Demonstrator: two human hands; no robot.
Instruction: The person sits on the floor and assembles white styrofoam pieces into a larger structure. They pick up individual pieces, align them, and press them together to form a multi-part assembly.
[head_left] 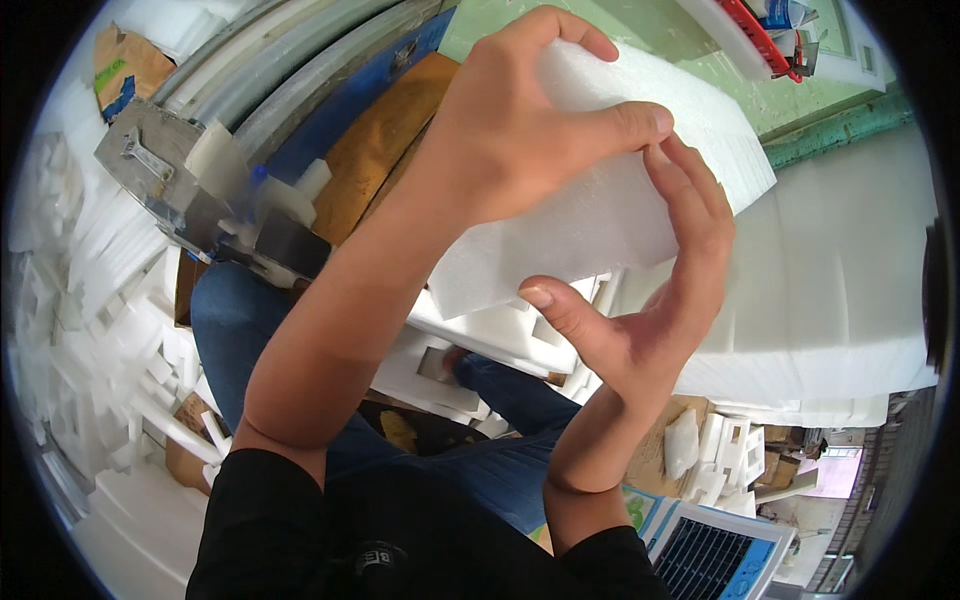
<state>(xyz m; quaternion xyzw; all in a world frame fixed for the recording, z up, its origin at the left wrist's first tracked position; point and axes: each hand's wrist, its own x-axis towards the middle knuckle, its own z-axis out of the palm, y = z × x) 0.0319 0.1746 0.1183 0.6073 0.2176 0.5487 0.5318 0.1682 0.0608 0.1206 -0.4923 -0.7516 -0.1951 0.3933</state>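
Note:
A white foam block (570, 235) with a flat top and a paler front face is held up before me, angled toward the upper right. My left hand (520, 130) reaches over its left part, thumb stretched across the top and fingers curled around the far side. My right hand (670, 270) grips the near right part, fingers bent over the upper face and thumb by the lower edge. The fingertips of the right hand meet the tip of my left thumb. Part of the block is hidden behind both hands.
A grey metal machine part (150, 165) stands at the left, next to a brown board (385, 140). White foam offcuts (90, 340) pile up along the left. Large white foam sheets (820, 270) stand at the right. A green table (640, 25) carries a red tray (755, 35).

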